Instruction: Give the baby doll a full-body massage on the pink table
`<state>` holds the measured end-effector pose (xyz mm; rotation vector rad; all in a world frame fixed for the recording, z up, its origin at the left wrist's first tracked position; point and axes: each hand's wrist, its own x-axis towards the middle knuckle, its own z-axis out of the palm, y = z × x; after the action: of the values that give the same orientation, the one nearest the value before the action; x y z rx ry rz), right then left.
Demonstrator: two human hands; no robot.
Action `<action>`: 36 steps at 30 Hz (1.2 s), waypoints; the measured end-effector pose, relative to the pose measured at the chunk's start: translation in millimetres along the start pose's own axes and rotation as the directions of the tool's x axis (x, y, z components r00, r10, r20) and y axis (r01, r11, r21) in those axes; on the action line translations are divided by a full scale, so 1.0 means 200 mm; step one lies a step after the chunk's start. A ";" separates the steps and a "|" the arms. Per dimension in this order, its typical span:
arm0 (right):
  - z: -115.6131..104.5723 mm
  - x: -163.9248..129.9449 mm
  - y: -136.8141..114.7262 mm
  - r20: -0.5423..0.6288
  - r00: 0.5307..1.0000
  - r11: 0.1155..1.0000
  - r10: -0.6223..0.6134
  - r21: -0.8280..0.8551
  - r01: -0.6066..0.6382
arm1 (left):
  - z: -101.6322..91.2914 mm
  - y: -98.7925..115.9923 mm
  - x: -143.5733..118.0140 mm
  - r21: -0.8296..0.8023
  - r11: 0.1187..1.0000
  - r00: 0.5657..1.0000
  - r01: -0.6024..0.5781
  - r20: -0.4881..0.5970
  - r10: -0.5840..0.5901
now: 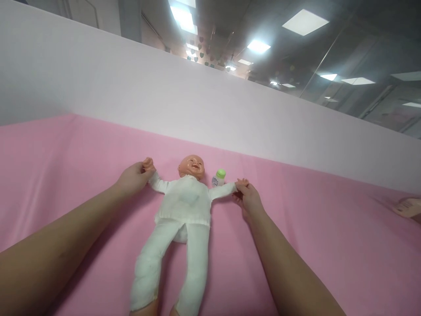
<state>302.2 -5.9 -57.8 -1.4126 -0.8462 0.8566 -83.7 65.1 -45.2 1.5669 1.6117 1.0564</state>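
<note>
A doll [187,199] lies face up on a pink sheet [312,245], head toward a white wall [197,114], its arms spread wide. A person's left hand [133,177] grasps one of its hands; the right hand [251,199] grips the opposite arm near its end. A bottle [219,177] with a green cap sits just beside that arm, near the doll's head. At far right, a pale object [408,207] is too blurred to identify. Bright lights [305,22] glow above the wall.
</note>
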 end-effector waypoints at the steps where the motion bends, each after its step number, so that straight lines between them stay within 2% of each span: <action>1: -0.01 0.01 0.01 0.000 0.998 0.998 0.059 -0.032 -0.059 | -0.01 -0.03 0.03 -0.040 0.998 0.999 0.042 0.027 -0.041; 3: -0.03 0.03 0.04 0.028 0.992 0.987 0.126 -0.104 -0.122 | -0.01 -0.08 0.07 -0.127 0.986 0.992 0.104 0.085 -0.093; 5: -0.04 0.03 0.05 0.046 0.989 0.981 0.139 -0.140 -0.132 | -0.02 -0.12 0.10 -0.217 0.965 0.984 0.146 0.132 -0.119; 9: -0.02 0.02 0.05 0.037 0.994 0.983 0.107 -0.151 -0.101 | -0.02 -0.11 0.09 -0.344 0.930 0.975 0.130 0.215 -0.057; 12: 0.01 -0.03 0.00 0.014 0.998 0.988 -0.059 -0.144 0.060 | -0.03 -0.03 0.02 -0.375 0.927 0.974 0.011 0.215 0.075; 14: 0.05 -0.11 -0.05 0.021 0.971 0.956 -0.240 -0.169 0.240 | -0.02 0.04 -0.04 -0.412 0.906 0.956 -0.098 0.214 0.201; 16: 0.09 -0.21 -0.10 0.088 0.906 0.874 -0.414 -0.241 0.422 | -0.01 0.11 -0.11 -0.438 0.876 0.910 -0.202 0.246 0.333; 17: 0.12 -0.26 -0.12 0.164 0.863 0.816 -0.478 -0.280 0.505 | -0.01 0.14 -0.14 -0.406 0.876 0.871 -0.261 0.292 0.395; 19: 0.16 -0.35 -0.15 0.396 0.743 0.673 -0.539 -0.327 0.663 | 0.01 0.18 -0.20 -0.272 0.859 0.758 -0.433 0.406 0.511; 21: 0.20 -0.41 -0.16 0.623 0.583 0.504 -0.522 -0.326 0.800 | 0.03 0.20 -0.24 -0.139 0.800 0.652 -0.584 0.508 0.563; 23: 0.22 -0.45 -0.16 0.766 0.446 0.353 -0.462 -0.303 0.885 | 0.04 0.21 -0.26 -0.059 0.753 0.598 -0.655 0.568 0.565; 24: 0.23 -0.45 -0.15 0.804 0.406 0.301 -0.434 -0.295 0.907 | 0.04 0.20 -0.26 -0.040 0.743 0.587 -0.668 0.585 0.559; 25: 0.24 -0.45 -0.15 0.822 0.387 0.269 -0.417 -0.295 0.917 | 0.04 0.20 -0.26 -0.032 0.737 0.576 -0.675 0.601 0.554; 27: 0.24 -0.44 -0.14 0.820 0.396 0.271 -0.414 -0.305 0.913 | 0.04 0.21 -0.26 -0.042 0.735 0.566 -0.677 0.609 0.555; 29: 0.23 -0.42 -0.13 0.773 0.460 0.355 -0.437 -0.322 0.878 | 0.04 0.21 -0.26 -0.061 0.762 0.598 -0.645 0.580 0.553; 31: 0.21 -0.38 -0.12 0.675 0.582 0.506 -0.453 -0.343 0.791 | 0.04 0.21 -0.26 -0.076 0.819 0.685 -0.569 0.508 0.523; 34: 0.17 -0.29 -0.11 0.431 0.787 0.758 -0.442 -0.289 0.585 | 0.05 0.18 -0.23 -0.096 0.915 0.856 -0.393 0.325 0.402; 36: 0.13 -0.21 -0.09 0.261 0.875 0.871 -0.408 -0.175 0.458 | 0.05 0.15 -0.18 -0.135 0.959 0.948 -0.247 0.173 0.269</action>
<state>260.0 -30.4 -39.1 -1.2629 -1.4113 0.5770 -57.6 28.6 -27.4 1.7779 1.2220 1.0744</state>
